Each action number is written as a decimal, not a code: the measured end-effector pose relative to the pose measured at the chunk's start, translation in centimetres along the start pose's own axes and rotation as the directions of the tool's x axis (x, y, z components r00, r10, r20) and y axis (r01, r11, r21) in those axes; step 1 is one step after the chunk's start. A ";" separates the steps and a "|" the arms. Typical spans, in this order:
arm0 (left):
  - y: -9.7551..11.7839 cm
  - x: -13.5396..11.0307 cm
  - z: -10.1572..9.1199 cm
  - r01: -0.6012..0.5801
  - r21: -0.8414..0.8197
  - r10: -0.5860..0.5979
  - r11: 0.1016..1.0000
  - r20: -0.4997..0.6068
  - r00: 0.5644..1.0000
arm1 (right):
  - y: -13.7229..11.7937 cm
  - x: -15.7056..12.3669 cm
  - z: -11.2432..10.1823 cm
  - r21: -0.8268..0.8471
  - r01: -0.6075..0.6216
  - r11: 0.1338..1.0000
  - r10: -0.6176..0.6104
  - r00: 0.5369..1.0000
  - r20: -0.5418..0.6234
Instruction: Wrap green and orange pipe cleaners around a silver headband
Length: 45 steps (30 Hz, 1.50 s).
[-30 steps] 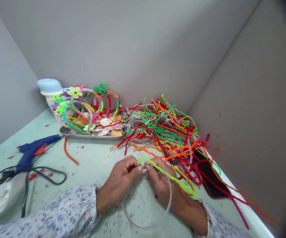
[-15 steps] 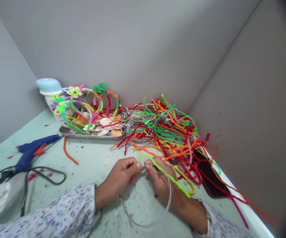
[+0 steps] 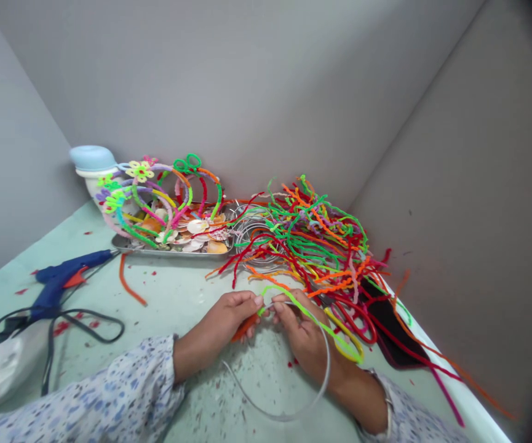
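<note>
A clear, pale headband (image 3: 325, 369) curves below my hands, its free end pointing up at the left. My left hand (image 3: 222, 320) pinches the band's upper end, where orange pipe cleaner (image 3: 246, 327) wraps it under my fingers. Against that wrapping, a lime-green pipe cleaner (image 3: 300, 306) begins at my left fingertips. It arches up and runs over the back of my right hand (image 3: 302, 335). The right fingers are closed on the bare band just beside the left ones. Part of the wrapping is hidden by my fingers.
Behind stands a metal tray (image 3: 173, 251) of shells with several wrapped headbands and a white bottle (image 3: 95, 178). Tangled pipe cleaners (image 3: 321, 234) spread at right by yellow-handled scissors (image 3: 344, 335) and a dark phone (image 3: 385, 326). A blue glue gun (image 3: 58, 280) lies left.
The headband has turned slightly, its curve shifting right. More orange wrapping shows under my left hand, and green now lies around the band at the left fingertips.
</note>
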State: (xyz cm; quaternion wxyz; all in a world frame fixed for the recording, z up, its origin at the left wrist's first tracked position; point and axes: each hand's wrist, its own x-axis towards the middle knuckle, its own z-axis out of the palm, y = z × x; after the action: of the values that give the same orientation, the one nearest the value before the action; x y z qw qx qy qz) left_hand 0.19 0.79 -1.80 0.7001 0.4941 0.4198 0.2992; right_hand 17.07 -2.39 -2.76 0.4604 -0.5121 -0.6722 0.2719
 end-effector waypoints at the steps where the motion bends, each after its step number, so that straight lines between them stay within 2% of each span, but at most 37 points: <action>1: 0.0 0.0 0.0 0.007 0.002 -0.007 1.000 -0.001 1.000 | 0.0 0.0 0.0 0.002 0.005 1.000 -0.005 1.000 -0.001; 6: 0.0 0.0 0.0 0.019 0.018 -0.019 1.000 -0.019 1.000 | 0.0 0.1 0.0 -0.040 0.086 0.995 -0.085 0.996 0.028; 14: 0.3 -0.3 -0.1 0.053 0.003 -0.053 0.999 0.023 0.998 | 0.1 0.1 -0.2 -0.013 0.197 0.980 -0.196 0.979 0.053; 19: 0.3 -0.2 -0.1 0.037 -0.105 -0.031 0.994 0.056 0.998 | -0.1 0.0 -0.3 0.016 0.079 0.997 -0.080 0.996 0.042; 24: 0.7 -0.1 0.0 0.046 -0.204 -0.027 0.978 0.096 0.995 | 0.6 -0.1 -0.1 0.040 -0.045 0.998 0.048 0.997 -0.062; 30: 0.7 -0.1 -0.2 0.083 -0.256 -0.075 0.963 0.039 0.996 | 1.3 0.0 0.2 0.067 -0.024 0.997 0.027 0.999 -0.040; 34: 0.9 -0.3 -0.7 0.035 -0.332 -0.003 0.943 0.095 0.995 | 1.4 0.3 0.6 0.150 -0.089 0.985 0.093 0.995 -0.020; 38: 1.4 -0.4 -1.0 0.004 -0.420 0.058 0.907 0.136 0.989 | 1.7 0.8 0.8 0.286 -0.232 0.930 0.245 0.969 -0.011; 40: 1.6 -0.3 -1.1 -0.021 -0.465 0.086 0.885 0.120 0.989 | 1.9 1.0 0.8 0.371 -0.280 0.886 0.315 0.949 -0.036; 42: 1.6 -0.1 -1.4 -0.062 -0.513 0.112 0.856 0.068 0.991 | 2.1 1.3 0.6 0.472 -0.285 0.834 0.363 0.928 -0.082; 45: 1.5 0.3 -1.8 -0.117 -0.576 0.126 0.809 -0.024 0.992 | 2.3 1.8 0.1 0.600 -0.213 0.771 0.411 0.886 -0.214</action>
State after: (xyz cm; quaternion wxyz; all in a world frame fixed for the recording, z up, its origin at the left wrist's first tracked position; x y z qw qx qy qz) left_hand -1.27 2.36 -0.77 0.7992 0.2874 0.2719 0.4526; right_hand 17.92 0.04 -4.16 0.6440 -0.4985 -0.3786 0.4399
